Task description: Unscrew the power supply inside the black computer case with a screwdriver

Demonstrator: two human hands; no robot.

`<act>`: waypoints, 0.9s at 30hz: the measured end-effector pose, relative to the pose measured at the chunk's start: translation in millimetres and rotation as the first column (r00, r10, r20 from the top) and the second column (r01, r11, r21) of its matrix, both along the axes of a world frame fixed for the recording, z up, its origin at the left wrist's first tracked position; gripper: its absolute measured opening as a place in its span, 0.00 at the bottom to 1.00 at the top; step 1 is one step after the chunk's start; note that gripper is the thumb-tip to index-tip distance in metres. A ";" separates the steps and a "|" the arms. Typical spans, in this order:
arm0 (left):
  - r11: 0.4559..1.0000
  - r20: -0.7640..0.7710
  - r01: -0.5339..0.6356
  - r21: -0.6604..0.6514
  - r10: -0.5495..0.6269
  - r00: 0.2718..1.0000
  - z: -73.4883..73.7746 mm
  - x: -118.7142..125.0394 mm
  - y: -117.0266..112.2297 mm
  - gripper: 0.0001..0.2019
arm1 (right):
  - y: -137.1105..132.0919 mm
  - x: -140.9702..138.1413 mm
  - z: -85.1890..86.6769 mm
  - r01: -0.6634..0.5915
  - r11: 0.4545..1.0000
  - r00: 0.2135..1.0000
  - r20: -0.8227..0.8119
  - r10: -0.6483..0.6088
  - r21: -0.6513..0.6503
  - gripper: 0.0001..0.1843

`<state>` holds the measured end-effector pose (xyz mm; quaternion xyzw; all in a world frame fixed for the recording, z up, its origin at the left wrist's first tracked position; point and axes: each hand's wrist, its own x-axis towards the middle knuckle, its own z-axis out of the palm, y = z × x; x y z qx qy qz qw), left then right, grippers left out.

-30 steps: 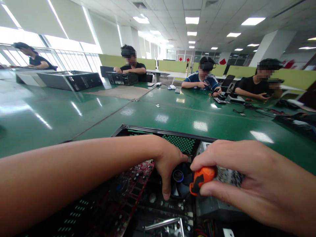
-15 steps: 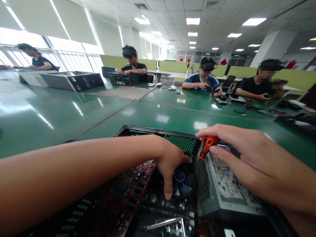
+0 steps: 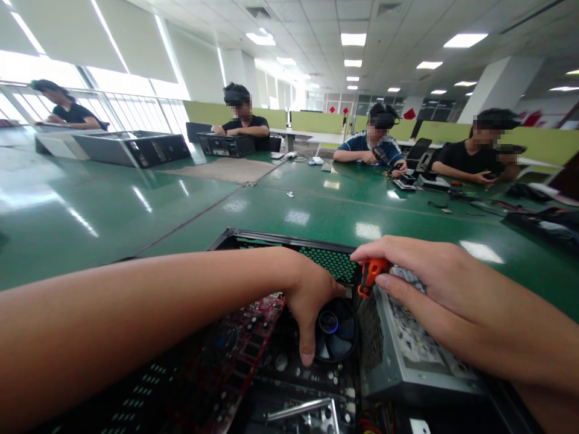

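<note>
An open black computer case [image 3: 289,240] lies in front of me. My left hand [image 3: 312,301] reaches into it and grips the round black cooling fan [image 3: 342,337], its thumb along the near left side; the other fingers are mostly hidden. My right hand [image 3: 434,286] is closed around the orange and black handle of a screwdriver [image 3: 371,276], tilted above the gap between fan and power supply; its tip is out of sight. The metal power supply [image 3: 407,380] sits under my right hand. A red circuit board [image 3: 256,337] stands left of the fan.
A metal bracket [image 3: 303,410] and coloured cables [image 3: 377,419] lie at the near side of the case. The green table [image 3: 190,205] stretches away, with other computer cases [image 3: 131,147] at the far left. Several people sit around it; one holds a power tool [image 3: 382,157].
My right hand and the screwdriver have shifted slightly left and down. My left hand stays on the fan. Across the table, the person in blue has tilted the power tool.
</note>
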<state>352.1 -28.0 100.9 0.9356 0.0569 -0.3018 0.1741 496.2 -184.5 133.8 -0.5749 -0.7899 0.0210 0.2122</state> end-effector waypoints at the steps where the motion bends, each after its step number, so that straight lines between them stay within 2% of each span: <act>1: 1.000 -0.009 -0.006 0.008 0.006 1.000 0.1 0.0 -0.2 0.56 | -0.1 0.0 -0.4 0.003 1.000 1.000 0.001 -0.003 0.011 0.19; 5: 0.999 -0.024 -0.029 0.015 0.030 0.999 0.6 -0.7 -0.7 0.57 | 0.0 -0.4 -0.1 0.015 0.998 1.000 -0.009 -0.015 0.057 0.18; 10: 1.000 -0.004 -0.031 -0.002 0.031 1.000 0.5 -1.9 -0.5 0.54 | 1.8 -0.2 1.0 -0.006 1.000 1.000 0.000 0.006 0.015 0.18; 18: 0.999 -0.022 -0.022 0.035 0.023 0.999 -0.4 -1.6 -2.0 0.55 | 4.9 4.5 -0.7 -0.023 0.997 1.000 0.013 0.022 0.078 0.11; 23: 1.000 0.070 0.024 -0.001 -0.024 0.997 -2.9 0.2 0.0 0.52 | 3.4 3.9 -1.7 -0.077 0.994 0.997 0.037 0.075 0.072 0.18; 25: 1.000 0.049 0.007 0.015 -0.007 0.999 -3.0 0.5 0.4 0.53 | 3.5 4.3 -3.3 -0.070 0.993 0.997 0.045 0.066 0.096 0.21; 27: 1.000 0.040 -0.011 0.021 0.010 0.999 -2.2 0.5 0.0 0.53 | 4.1 5.2 -4.5 -0.058 0.992 0.998 0.043 0.054 0.112 0.21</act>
